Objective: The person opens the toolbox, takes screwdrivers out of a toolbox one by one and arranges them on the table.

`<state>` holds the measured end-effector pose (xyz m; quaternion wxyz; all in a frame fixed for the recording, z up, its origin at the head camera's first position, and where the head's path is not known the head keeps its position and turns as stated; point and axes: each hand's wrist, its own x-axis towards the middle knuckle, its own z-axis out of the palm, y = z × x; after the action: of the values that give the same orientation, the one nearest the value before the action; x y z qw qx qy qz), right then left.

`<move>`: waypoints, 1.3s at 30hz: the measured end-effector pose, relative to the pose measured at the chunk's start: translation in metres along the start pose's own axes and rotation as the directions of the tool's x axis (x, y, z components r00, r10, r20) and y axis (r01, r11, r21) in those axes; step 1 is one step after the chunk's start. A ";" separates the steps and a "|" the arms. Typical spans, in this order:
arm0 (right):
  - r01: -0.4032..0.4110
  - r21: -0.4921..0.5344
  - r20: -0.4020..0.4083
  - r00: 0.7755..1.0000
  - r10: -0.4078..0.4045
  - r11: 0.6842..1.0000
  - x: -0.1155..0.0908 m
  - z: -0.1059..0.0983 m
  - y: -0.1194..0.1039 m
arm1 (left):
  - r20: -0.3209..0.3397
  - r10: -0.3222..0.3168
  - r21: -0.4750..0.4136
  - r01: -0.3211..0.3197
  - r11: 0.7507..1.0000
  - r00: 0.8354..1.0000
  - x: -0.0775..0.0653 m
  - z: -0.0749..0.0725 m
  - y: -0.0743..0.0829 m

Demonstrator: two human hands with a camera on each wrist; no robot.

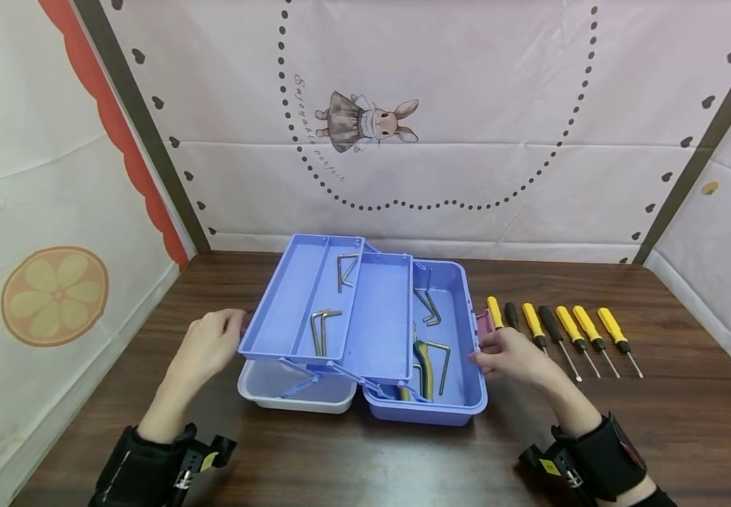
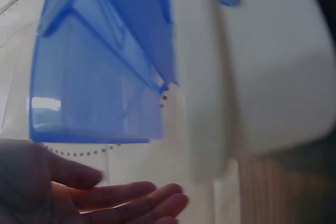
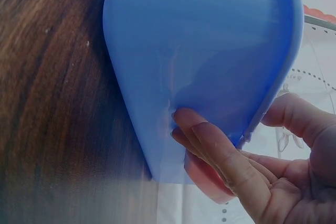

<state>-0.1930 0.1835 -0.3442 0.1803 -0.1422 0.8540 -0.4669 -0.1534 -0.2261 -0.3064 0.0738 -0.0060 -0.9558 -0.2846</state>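
Observation:
A blue toolbox stands unfolded on the table, its tiered trays raised to the left over the whitish lid. My right hand holds the box's right wall, thumb at the rim and fingers against the outside, by a pink latch. Beside the upper tray's left edge is my left hand, its fingers loosely extended, apart from the tray in the left wrist view. Hex keys lie in the upper tray. More hex keys and yellow-green handled pliers lie in the base.
Several screwdrivers with yellow or black handles lie in a row on the brown table, right of the box. Behind and at the sides hang printed white cloths.

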 end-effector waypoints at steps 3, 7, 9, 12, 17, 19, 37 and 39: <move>-0.003 -0.006 -0.004 1.000 0.003 1.000 0.000 0.001 0.000 | 0.087 0.000 0.046 -0.004 0.999 0.996 -0.003 0.004 -0.008; 0.001 -0.007 -0.006 1.000 -0.001 1.000 0.000 0.001 0.000 | 0.175 -0.016 0.077 0.003 0.997 0.984 -0.009 0.011 -0.016; 0.003 -0.009 -0.004 1.000 -0.003 1.000 0.000 0.001 0.000 | 0.207 -0.008 0.072 -0.007 0.997 0.978 -0.012 0.013 -0.018; -0.004 -0.008 -0.009 1.000 0.004 1.000 0.000 0.001 0.001 | 0.249 0.022 0.055 -0.037 0.998 0.968 -0.016 0.018 -0.019; -0.012 -0.010 -0.019 1.000 0.012 1.000 0.000 0.001 0.001 | 0.279 0.074 0.048 -0.091 0.995 0.957 -0.020 0.022 -0.019; -0.010 -0.014 -0.020 1.000 0.010 1.000 0.000 0.001 0.001 | 0.268 0.074 0.064 -0.095 0.993 0.961 -0.021 0.023 -0.018; -0.002 -0.024 -0.025 1.000 0.001 1.000 -0.001 0.003 -0.001 | -0.017 0.137 0.096 -0.134 0.986 0.990 -0.024 0.007 -0.001; -0.002 -0.028 -0.027 1.000 0.002 1.000 -0.001 0.003 -0.001 | -0.061 0.158 0.099 -0.152 0.983 0.986 -0.026 0.003 0.006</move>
<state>-0.1909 0.1817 -0.3447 0.1673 -0.1377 0.8630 -0.4564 -0.1280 -0.2188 -0.3092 0.1288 -0.0671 -0.9616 -0.2328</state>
